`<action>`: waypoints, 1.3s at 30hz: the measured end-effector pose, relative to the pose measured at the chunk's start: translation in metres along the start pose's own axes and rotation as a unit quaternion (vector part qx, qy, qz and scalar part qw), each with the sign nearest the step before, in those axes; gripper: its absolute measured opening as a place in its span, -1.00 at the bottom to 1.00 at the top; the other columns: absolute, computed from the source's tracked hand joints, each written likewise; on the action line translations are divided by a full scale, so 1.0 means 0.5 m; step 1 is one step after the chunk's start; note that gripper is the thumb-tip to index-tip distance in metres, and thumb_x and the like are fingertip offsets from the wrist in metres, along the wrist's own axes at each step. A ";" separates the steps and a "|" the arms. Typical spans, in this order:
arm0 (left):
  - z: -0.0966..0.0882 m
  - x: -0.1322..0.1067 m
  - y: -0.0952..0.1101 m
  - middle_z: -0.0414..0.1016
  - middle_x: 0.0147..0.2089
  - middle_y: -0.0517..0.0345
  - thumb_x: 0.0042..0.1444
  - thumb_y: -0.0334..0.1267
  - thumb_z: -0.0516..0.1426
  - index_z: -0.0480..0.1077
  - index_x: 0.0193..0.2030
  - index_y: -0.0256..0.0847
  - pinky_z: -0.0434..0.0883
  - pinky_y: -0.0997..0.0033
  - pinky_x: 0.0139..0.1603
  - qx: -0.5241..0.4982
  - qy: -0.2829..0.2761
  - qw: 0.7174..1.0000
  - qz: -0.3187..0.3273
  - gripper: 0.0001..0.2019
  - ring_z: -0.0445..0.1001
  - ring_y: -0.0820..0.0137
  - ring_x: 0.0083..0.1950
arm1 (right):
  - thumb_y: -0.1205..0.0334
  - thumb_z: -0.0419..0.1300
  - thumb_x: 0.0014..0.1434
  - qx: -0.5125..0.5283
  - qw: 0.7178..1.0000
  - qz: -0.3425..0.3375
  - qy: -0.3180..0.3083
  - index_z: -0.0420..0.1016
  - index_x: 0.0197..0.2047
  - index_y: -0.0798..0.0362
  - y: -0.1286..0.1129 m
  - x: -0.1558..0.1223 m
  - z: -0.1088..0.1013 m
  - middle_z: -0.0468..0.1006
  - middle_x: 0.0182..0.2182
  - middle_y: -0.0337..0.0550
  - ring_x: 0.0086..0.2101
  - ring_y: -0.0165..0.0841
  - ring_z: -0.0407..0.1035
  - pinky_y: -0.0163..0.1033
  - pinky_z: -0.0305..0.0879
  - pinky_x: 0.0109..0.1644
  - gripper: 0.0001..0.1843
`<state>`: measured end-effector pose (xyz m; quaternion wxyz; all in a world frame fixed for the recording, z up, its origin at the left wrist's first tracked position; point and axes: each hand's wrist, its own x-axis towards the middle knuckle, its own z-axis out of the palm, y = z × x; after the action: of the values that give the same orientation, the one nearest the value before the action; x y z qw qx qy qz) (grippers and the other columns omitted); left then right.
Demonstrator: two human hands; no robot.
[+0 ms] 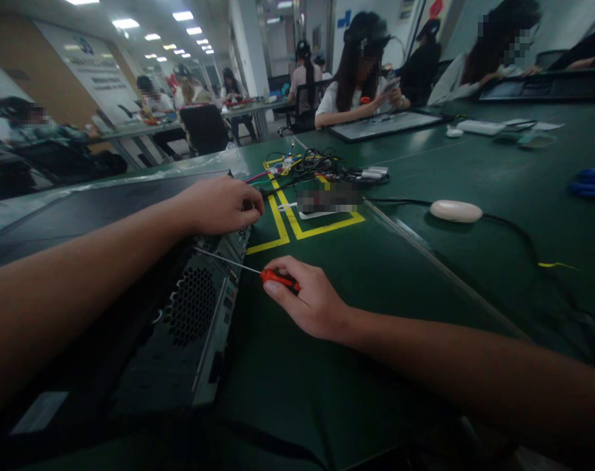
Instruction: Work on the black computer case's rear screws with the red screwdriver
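A black desktop computer case (130, 314) lies on its side on the green table (376, 294), its rear panel with the fan grille facing me. My left hand (218, 204) rests on the case's top rear corner, fingers curled and pressed against it. My right hand (309, 297) is closed round the red handle of a screwdriver (258, 271). The thin metal shaft points left, with its tip at the rear panel's upper edge.
Yellow tape lines (297, 226) mark a square behind the case, with a tangle of cables (321, 167) and small parts on it. A white mouse (455, 210) with a black cord lies right. Other people sit at tables beyond.
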<state>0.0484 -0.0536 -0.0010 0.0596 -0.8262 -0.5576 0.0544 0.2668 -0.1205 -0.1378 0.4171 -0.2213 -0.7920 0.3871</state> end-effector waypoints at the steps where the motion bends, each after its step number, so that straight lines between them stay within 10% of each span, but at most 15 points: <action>1: 0.000 0.000 0.000 0.72 -0.12 0.08 0.21 -0.02 0.04 0.67 0.02 -0.04 0.45 0.23 -0.03 0.001 0.000 1.000 0.000 -0.56 0.61 0.23 -0.15 | 0.07 0.26 0.40 0.004 1.000 0.008 -0.001 0.46 0.02 0.02 -0.001 -0.001 0.000 0.61 -0.22 -0.18 -0.25 -0.32 0.48 -0.17 0.36 -0.10 -0.76; 39: -0.003 0.000 -0.003 0.72 -0.12 0.07 0.20 0.01 0.05 0.68 0.03 0.00 0.43 0.22 -0.03 -0.005 -0.009 1.000 0.002 -0.56 0.61 0.22 -0.15 | 0.11 0.21 0.45 0.011 1.000 0.014 -0.005 0.49 -0.05 0.02 -0.003 -0.003 0.000 0.57 -0.27 -0.20 -0.28 -0.32 0.44 -0.20 0.32 -0.15 -0.83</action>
<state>0.0471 -0.0532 0.0009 0.0500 -0.8268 -0.5571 0.0595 0.2678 -0.1224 -0.1373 0.4099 -0.2261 -0.7864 0.4029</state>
